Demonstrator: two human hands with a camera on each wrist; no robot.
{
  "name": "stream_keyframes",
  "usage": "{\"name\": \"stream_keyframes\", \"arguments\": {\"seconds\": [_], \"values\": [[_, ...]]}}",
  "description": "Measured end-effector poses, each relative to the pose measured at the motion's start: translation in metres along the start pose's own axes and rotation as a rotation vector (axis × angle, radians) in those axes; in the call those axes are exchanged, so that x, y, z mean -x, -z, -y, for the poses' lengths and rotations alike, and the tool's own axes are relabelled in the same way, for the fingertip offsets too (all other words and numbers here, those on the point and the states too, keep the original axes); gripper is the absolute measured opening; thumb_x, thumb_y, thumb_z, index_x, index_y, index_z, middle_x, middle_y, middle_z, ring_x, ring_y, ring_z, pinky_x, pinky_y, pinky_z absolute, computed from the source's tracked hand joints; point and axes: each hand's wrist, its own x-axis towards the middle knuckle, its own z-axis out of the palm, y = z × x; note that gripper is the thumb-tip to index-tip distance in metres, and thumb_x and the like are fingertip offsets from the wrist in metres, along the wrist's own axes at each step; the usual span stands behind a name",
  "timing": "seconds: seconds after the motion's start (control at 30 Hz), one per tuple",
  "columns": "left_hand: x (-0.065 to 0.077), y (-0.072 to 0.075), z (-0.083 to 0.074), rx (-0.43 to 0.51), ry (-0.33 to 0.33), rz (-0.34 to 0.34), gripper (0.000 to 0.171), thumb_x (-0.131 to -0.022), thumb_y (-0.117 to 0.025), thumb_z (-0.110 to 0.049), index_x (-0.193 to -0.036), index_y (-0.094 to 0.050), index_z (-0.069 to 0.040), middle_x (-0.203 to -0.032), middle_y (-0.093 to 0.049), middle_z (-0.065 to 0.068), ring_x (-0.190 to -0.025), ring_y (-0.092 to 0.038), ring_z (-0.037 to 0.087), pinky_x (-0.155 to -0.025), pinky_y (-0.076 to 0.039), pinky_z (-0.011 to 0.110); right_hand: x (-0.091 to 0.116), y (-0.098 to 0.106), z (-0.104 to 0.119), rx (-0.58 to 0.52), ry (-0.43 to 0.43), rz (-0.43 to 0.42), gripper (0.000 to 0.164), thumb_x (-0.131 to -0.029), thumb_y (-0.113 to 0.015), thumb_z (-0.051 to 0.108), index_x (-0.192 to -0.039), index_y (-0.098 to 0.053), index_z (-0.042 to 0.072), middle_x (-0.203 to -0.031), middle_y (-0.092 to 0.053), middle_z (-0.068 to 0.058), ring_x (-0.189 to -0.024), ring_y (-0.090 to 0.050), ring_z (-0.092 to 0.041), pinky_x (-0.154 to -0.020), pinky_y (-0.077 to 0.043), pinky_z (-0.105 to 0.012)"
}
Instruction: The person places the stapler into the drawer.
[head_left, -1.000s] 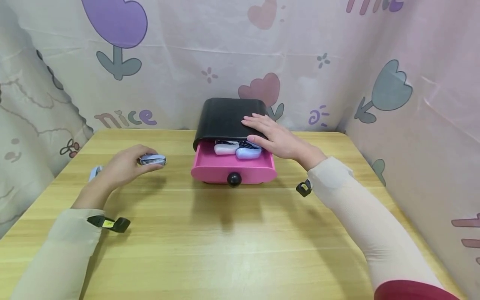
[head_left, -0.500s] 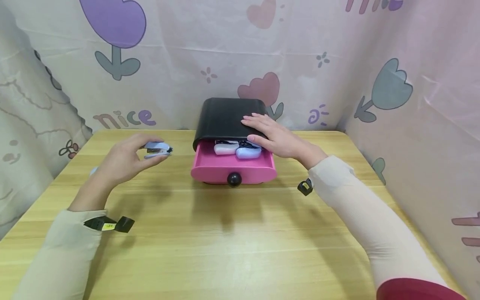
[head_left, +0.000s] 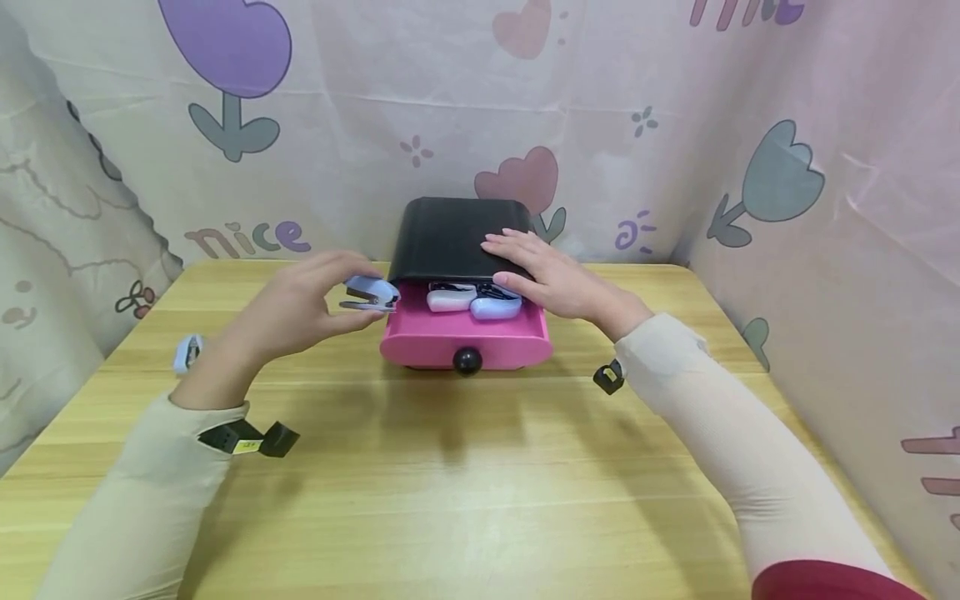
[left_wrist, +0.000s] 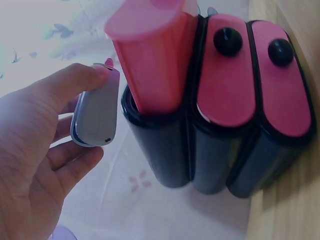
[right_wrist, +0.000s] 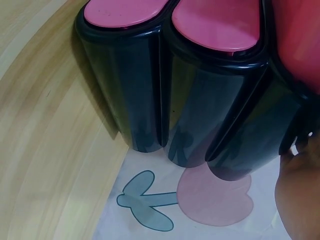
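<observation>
My left hand (head_left: 288, 310) pinches a light blue stapler (head_left: 372, 293) between thumb and fingertips, at the left side of a pulled-out pink drawer (head_left: 465, 348). This top drawer belongs to a black cabinet (head_left: 450, 237). Inside it lie a pinkish-white stapler (head_left: 452, 300) and a blue one, side by side. My right hand (head_left: 551, 275) rests on the cabinet's top right with its fingers extended. In the left wrist view, the held stapler (left_wrist: 97, 110) is beside the drawer, apart from it.
Another light blue stapler (head_left: 187, 353) lies on the wooden table (head_left: 465, 500) behind my left wrist. Two lower pink drawers (left_wrist: 227, 85) with black knobs are pushed in. A patterned curtain (head_left: 375, 125) hangs close behind the cabinet.
My left hand has carried the stapler up and rightwards, from the table's left part to the drawer's left side. The right hand stays in place on the cabinet.
</observation>
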Motion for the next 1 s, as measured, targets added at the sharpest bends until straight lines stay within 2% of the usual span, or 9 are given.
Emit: {"name": "stream_keyframes", "arguments": {"seconds": [0.13, 0.43, 0.53, 0.77, 0.87, 1.0], "values": [[-0.010, -0.002, -0.008, 0.010, -0.080, 0.002, 0.050, -0.074, -0.087, -0.015, -0.118, -0.065, -0.008, -0.113, -0.066, 0.009, -0.102, -0.062, 0.027, -0.086, -0.053, 0.048, 0.000, 0.000, 0.001, -0.001, 0.005, 0.007, 0.056, -0.102, -0.046, 0.045, -0.152, -0.038, 0.022, -0.158, -0.030, 0.005, -0.148, -0.011, -0.012, -0.120, -0.004, -0.037], [-0.029, -0.010, -0.021, 0.006, -0.174, 0.068, 0.048, -0.075, -0.087, -0.023, -0.119, -0.069, -0.011, -0.114, -0.067, 0.005, -0.100, -0.064, 0.022, -0.084, -0.056, 0.040, -0.001, 0.000, 0.003, 0.003, -0.001, 0.013, 0.057, -0.102, -0.046, 0.046, -0.152, -0.037, 0.022, -0.158, -0.029, 0.005, -0.148, -0.010, -0.013, -0.120, -0.004, -0.037], [-0.035, -0.015, -0.023, 0.019, -0.224, 0.084, 0.046, -0.076, -0.086, -0.024, -0.117, -0.070, -0.012, -0.112, -0.066, 0.004, -0.095, -0.064, 0.021, -0.081, -0.056, 0.038, 0.000, 0.001, 0.004, 0.001, -0.005, 0.012, 0.057, -0.101, -0.046, 0.046, -0.152, -0.037, 0.023, -0.158, -0.029, 0.005, -0.148, -0.010, -0.012, -0.120, -0.004, -0.038], [-0.041, -0.027, -0.024, 0.031, -0.347, 0.081, 0.044, -0.074, -0.087, -0.023, -0.114, -0.073, -0.011, -0.109, -0.069, 0.005, -0.094, -0.067, 0.022, -0.083, -0.056, 0.039, 0.000, 0.001, 0.003, -0.001, -0.003, 0.008, 0.057, -0.102, -0.044, 0.047, -0.152, -0.037, 0.023, -0.158, -0.030, 0.005, -0.148, -0.011, -0.011, -0.120, -0.004, -0.038], [-0.043, -0.028, -0.026, 0.006, -0.350, 0.109, 0.043, -0.075, -0.086, -0.023, -0.114, -0.073, -0.011, -0.108, -0.071, 0.006, -0.096, -0.068, 0.024, -0.085, -0.055, 0.042, 0.000, 0.001, 0.002, -0.002, 0.001, 0.005, 0.056, -0.102, -0.044, 0.046, -0.152, -0.037, 0.022, -0.158, -0.030, 0.005, -0.148, -0.011, -0.011, -0.120, -0.005, -0.037], [-0.046, -0.027, -0.031, -0.035, -0.295, 0.196, 0.041, -0.079, -0.083, -0.026, -0.116, -0.072, -0.012, -0.109, -0.072, 0.008, -0.099, -0.068, 0.024, -0.086, -0.054, 0.042, 0.001, 0.001, 0.001, -0.002, 0.002, -0.002, 0.056, -0.102, -0.045, 0.045, -0.152, -0.038, 0.022, -0.158, -0.030, 0.005, -0.148, -0.011, -0.012, -0.120, -0.005, -0.037]]}}
